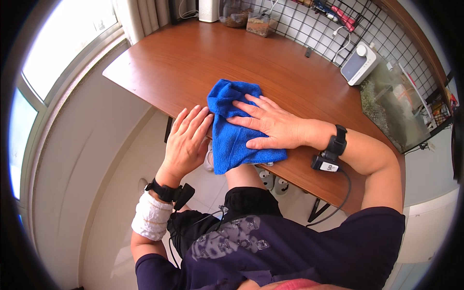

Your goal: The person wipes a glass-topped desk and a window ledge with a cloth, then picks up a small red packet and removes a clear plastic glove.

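Fingers (194, 123) nearly together, 1 left hand (184, 145) sits just beside 1 blue cloth (237, 150), which overhangs the near edge of 1 brown desk (164, 60); 1 right hand (278, 126) rests on that cloth, fingers spread; farther right stands 1 white device (361, 63).

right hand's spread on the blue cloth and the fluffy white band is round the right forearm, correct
Not quite: the head view shows the fluffy white band round the left forearm. The right hand is spread on the blue cloth.
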Demonstrator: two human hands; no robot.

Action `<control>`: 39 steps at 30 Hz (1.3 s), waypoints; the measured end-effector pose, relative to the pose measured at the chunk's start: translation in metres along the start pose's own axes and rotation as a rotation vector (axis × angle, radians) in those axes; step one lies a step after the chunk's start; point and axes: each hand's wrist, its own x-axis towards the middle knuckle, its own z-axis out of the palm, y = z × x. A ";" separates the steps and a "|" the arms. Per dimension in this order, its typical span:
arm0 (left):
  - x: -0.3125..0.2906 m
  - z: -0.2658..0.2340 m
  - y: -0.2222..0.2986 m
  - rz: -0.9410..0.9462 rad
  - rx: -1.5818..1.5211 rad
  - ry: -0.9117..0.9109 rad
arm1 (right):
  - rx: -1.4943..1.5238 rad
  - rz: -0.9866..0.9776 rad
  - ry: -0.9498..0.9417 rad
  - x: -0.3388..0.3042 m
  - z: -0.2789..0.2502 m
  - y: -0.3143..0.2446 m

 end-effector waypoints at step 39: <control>-0.001 0.010 0.058 -0.197 0.095 0.074 | -0.085 0.211 0.005 -0.059 -0.002 0.053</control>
